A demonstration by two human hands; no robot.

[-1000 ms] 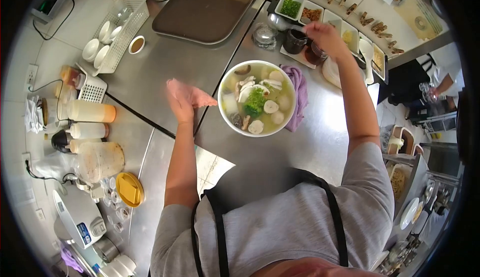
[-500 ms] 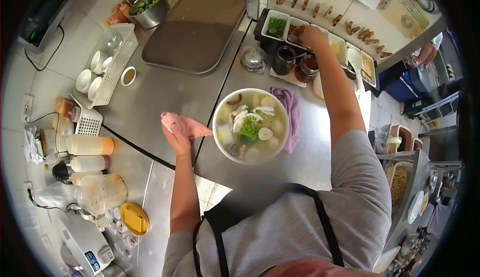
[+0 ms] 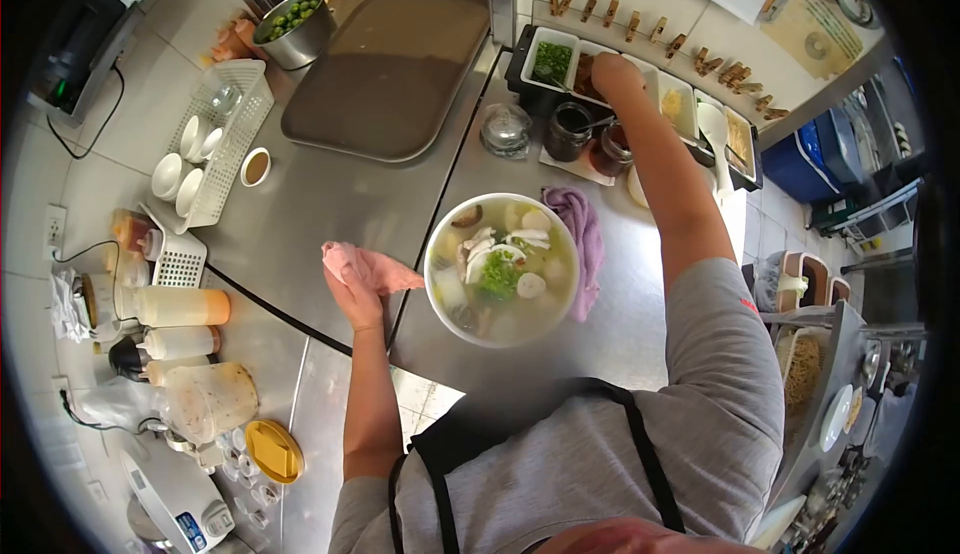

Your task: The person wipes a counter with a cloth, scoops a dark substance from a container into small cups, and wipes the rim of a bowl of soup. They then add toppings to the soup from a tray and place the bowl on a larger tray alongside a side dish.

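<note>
In my left hand (image 3: 357, 296) is a pink cloth (image 3: 372, 266), whose tip reaches the rim of a large white bowl (image 3: 502, 270). Clear soup fills the bowl, with leafy greens (image 3: 497, 274), white slices, round pieces and a dark mushroom (image 3: 467, 216) in it. My right hand (image 3: 617, 78) is at the brown-filled container (image 3: 588, 72) in the black topping rack. Its fingertips are partly hidden, so what they grip cannot be made out. Chopped green herbs (image 3: 552, 62) fill the container beside it. A purple cloth (image 3: 575, 244) lies right of the bowl.
A brown tray (image 3: 390, 74) lies at the back beside a metal pot (image 3: 295, 29). Two dark jars (image 3: 568, 132) and a wrapped bundle (image 3: 505, 130) stand before the rack. White baskets (image 3: 232, 149), a sauce cup (image 3: 256, 167) and bottles (image 3: 182, 306) are on the left.
My right hand has shifted slightly within the brown-filled container. The bowl appears a little lower in view. My left hand keeps its hold on the pink cloth.
</note>
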